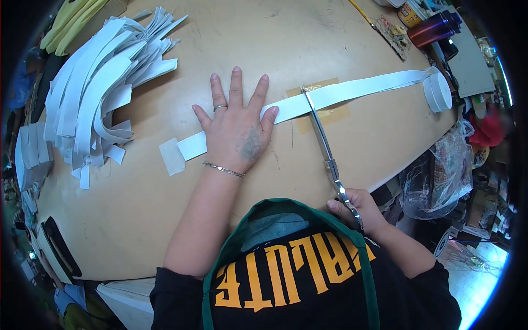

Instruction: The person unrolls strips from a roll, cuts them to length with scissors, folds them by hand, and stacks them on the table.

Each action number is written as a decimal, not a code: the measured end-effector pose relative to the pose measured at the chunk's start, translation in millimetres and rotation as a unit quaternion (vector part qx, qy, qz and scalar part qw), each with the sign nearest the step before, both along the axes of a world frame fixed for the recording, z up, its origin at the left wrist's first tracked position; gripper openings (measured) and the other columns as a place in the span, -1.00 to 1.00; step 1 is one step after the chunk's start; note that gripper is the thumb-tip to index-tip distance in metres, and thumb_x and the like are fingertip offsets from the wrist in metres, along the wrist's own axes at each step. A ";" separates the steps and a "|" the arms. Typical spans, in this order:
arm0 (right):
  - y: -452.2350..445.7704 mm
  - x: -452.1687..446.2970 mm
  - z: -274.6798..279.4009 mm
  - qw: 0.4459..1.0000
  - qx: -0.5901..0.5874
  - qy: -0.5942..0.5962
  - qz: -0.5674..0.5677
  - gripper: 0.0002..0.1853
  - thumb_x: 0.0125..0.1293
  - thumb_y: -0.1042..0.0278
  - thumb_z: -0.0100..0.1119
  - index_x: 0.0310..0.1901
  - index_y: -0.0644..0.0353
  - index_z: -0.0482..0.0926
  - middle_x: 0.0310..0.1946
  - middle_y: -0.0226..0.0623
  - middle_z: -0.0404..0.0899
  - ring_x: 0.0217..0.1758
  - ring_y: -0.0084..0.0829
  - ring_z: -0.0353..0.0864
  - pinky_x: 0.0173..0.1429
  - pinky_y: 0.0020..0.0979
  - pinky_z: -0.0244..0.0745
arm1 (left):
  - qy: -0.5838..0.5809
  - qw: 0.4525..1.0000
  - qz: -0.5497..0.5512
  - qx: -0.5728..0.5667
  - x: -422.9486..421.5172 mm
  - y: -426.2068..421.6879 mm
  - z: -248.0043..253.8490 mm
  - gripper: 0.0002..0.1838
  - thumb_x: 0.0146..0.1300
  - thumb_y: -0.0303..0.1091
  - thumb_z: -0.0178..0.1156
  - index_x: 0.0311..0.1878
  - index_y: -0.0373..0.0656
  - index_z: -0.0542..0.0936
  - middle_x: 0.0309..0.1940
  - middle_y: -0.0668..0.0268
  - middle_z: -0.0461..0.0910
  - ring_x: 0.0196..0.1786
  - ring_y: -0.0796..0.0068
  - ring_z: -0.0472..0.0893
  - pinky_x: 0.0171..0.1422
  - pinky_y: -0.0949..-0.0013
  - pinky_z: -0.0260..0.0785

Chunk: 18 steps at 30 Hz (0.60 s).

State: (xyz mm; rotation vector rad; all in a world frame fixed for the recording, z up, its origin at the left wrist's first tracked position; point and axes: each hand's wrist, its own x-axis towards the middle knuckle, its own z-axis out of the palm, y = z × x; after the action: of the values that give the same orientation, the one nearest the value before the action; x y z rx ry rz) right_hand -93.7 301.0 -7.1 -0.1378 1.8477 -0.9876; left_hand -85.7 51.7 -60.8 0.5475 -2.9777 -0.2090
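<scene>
My left hand (236, 129) lies flat with its fingers spread, pressing on a long white strip (352, 91) on the table. The strip runs from beneath the hand up to a small white roll (437, 91) at the right. Near the table's front edge, my right hand (355, 212) is closed round the handles of metal scissors (324, 140). The scissor blades reach up to the strip, their tip at its upper edge over a patch of tan tape (330, 116). A pale square piece (172, 157) lies at the strip's left end.
A large heap of white strips (96, 82) lies on the table (220, 33) at the left. Yellow strips (71, 22) are at the top left. A purple bottle (434, 28) and a stained brush (385, 33) lie at the top right. A clear plastic bag (437, 176) hangs beyond the right edge.
</scene>
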 end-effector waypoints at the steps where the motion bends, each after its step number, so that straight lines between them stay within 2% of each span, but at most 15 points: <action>1: -0.1 0.0 -0.2 1.000 -0.003 0.005 0.002 -0.67 0.32 0.11 0.14 -0.41 0.24 0.58 -0.61 -0.50 0.47 -0.57 -0.73 0.35 -0.48 -0.61 0.25 | 0.000 1.000 0.000 0.000 0.1 -0.3 0.1 -0.47 0.34 0.11 -0.16 0.36 0.30 0.24 0.43 0.16 0.02 0.47 -0.11 -0.09 0.27 -0.50 -0.15; 4: -1.4 -4.9 7.3 0.999 0.016 -0.044 -0.012 -0.65 0.32 0.07 0.13 -0.43 0.23 0.54 -0.62 -0.50 0.45 -0.56 -0.71 0.36 -0.45 -0.62 0.27 | 0.003 1.000 -0.001 0.001 0.2 0.1 -0.2 -0.47 0.34 0.11 -0.16 0.36 0.29 0.25 0.43 0.16 0.02 0.47 -0.12 -0.09 0.27 -0.50 -0.15; 7: 8.6 -8.5 6.3 0.998 -0.026 -0.059 -0.004 -0.58 0.31 -0.06 0.10 -0.42 0.20 0.48 -0.66 -0.50 0.42 -0.60 -0.68 0.35 -0.47 -0.62 0.26 | 0.009 1.000 -0.001 0.006 0.0 -0.8 -1.2 -0.47 0.34 0.11 -0.16 0.36 0.29 0.25 0.43 0.16 0.02 0.47 -0.12 -0.09 0.27 -0.50 -0.14; 10: 9.3 -14.7 6.3 0.999 -0.031 -0.009 0.034 -0.49 0.27 -0.21 0.06 -0.46 0.17 0.41 -0.69 -0.48 0.38 -0.63 -0.65 0.36 -0.50 -0.61 0.27 | 0.022 1.000 -0.003 0.008 0.8 -0.9 -3.9 -0.47 0.33 0.10 -0.13 0.35 0.29 0.27 0.43 0.16 0.03 0.46 -0.12 -0.07 0.26 -0.51 -0.15; 18: -0.9 -21.0 11.2 0.999 -0.011 -0.044 0.006 -0.43 0.20 -0.33 0.06 -0.51 0.12 0.37 -0.72 -0.47 0.35 -0.67 -0.64 0.39 -0.56 -0.60 0.31 | 0.034 0.999 -0.002 0.008 0.7 -1.0 -5.0 -0.47 0.31 0.11 -0.09 0.33 0.30 0.29 0.43 0.18 0.03 0.46 -0.13 -0.06 0.25 -0.52 -0.14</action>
State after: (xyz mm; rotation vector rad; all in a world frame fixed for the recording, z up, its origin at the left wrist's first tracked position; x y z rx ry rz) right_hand -114.7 300.1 4.1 -0.1169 1.7541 -0.9906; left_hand -85.1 50.7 -65.8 0.5244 -2.9145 -0.2480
